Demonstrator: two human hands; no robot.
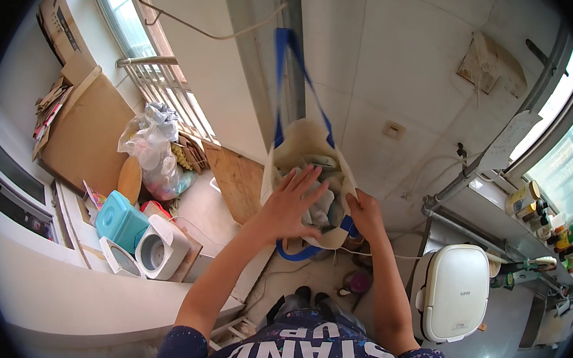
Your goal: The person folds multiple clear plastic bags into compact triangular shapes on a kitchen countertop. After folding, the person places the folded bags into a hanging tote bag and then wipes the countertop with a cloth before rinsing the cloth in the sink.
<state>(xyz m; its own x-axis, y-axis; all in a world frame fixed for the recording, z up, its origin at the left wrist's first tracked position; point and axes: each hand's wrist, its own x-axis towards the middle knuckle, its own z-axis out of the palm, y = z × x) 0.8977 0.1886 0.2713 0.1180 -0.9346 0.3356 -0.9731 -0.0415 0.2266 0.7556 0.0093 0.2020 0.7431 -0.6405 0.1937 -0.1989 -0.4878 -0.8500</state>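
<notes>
A cream tote bag (295, 134) with blue straps hangs before me against the wall, its mouth gaping towards me. Inside lie several pale bundles (320, 207) that look like plastic bags; their exact kind is unclear. My left hand (295, 197) is over the bag's mouth, fingers spread, partly hiding the contents; whether it touches them cannot be told. My right hand (366, 213) grips the bag's right rim near the lower blue strap. One blue strap (278, 77) runs up taut above the bag, and the other blue strap (301, 253) droops below it.
At right, a white lidded appliance (456, 293) stands on a metal counter (503, 317), below a shelf with several bottles (536, 209). At left are a teal container (120, 220), a white rice cooker (162, 250), filled plastic bags (152, 153) and cardboard (88, 133). A wire hook (202, 32) juts out overhead.
</notes>
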